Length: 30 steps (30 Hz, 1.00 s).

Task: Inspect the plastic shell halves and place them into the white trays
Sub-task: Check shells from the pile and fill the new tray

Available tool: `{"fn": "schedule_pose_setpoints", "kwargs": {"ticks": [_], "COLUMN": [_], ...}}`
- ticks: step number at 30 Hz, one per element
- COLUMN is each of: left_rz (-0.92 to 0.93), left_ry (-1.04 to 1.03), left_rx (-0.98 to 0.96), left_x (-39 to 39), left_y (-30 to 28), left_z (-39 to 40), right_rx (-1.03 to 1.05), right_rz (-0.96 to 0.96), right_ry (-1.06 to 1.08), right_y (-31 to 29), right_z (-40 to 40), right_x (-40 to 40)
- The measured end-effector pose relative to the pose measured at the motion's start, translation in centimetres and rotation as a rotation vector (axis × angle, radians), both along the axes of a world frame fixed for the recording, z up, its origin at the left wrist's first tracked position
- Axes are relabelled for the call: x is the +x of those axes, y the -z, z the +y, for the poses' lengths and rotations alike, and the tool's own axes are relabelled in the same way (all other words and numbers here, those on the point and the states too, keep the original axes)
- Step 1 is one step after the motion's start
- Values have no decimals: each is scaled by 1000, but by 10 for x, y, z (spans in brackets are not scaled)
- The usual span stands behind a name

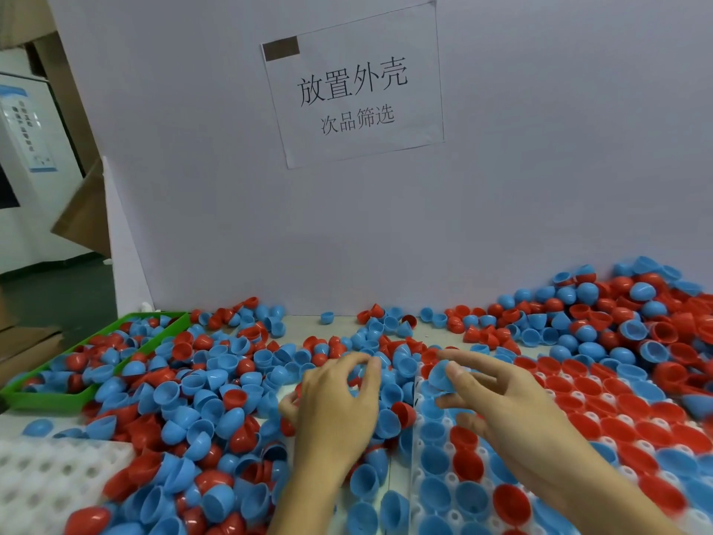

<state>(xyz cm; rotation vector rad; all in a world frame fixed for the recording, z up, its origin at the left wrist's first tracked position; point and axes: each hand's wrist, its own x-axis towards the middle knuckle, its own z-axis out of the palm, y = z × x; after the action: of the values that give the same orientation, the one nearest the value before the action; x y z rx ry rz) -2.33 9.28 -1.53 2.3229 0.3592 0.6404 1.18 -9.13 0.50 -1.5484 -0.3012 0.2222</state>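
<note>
Loose red and blue plastic shell halves [200,399] cover the table in a thick pile. My right hand [501,399] pinches one blue shell half [440,376] between thumb and fingers, above the far left corner of a white tray [416,438]. That tray's sockets hold several red and blue halves, open side up. My left hand [339,403] hovers palm down on the pile just left of the tray. Its fingers curl over blue halves, and whether they grip one is hidden. A second white tray [50,476] with bare sockets lies at the near left.
A green tray [42,399] at the left holds more mixed halves. A taller heap of halves [617,314] rises at the far right. A white board [501,187] with a paper sign [355,94] closes off the back of the table. Cardboard boxes stand beyond the left edge.
</note>
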Motion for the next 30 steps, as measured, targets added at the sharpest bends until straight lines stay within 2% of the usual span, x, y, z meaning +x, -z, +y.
{"fn": "schedule_pose_setpoints", "kwargs": {"ticks": [2,4,6,11,13,15,16,17,20,22,24,26,30], "left_rz": [-62,-47,2,-156,-260,-340,-322,-278,-11,224,298,216,24], "left_ry": [123,384,522,430,277,93,33,11,192,281,257,213,108], "left_rx": [86,9,6,-120,-309,-634,-709,-669,-202,39,210,210,-23], "left_x": [-4,-8,-9,-6,-6,-5,-6,-7,-8,-7,-3,0,5], "left_y": [-5,-8,-8,-9,-9,-10,-9,-8,0,5,10,14,16], "left_z": [-5,-11,-20,-19,-7,8,13,17,19,13,9,9,17], "right_rx": [10,0,-51,-105,-159,-319,-419,-517,-679,-645,-603,-570,-514], "right_rz": [-2,0,-31,-112,-187,-342,-419,-486,-583,-587,-573,-557,-519], "right_ry": [27,57,71,40,72,127,120,93,27,69,128,154,184], "right_y": [0,0,2,-1,-1,6,10,14,23,22,20,18,14], "right_z": [2,5,6,9,11,14,16,19,25,22,16,11,3], "right_x": [0,-1,-2,-7,-8,-7,-8,-10,-10,-6,-3,0,3]}}
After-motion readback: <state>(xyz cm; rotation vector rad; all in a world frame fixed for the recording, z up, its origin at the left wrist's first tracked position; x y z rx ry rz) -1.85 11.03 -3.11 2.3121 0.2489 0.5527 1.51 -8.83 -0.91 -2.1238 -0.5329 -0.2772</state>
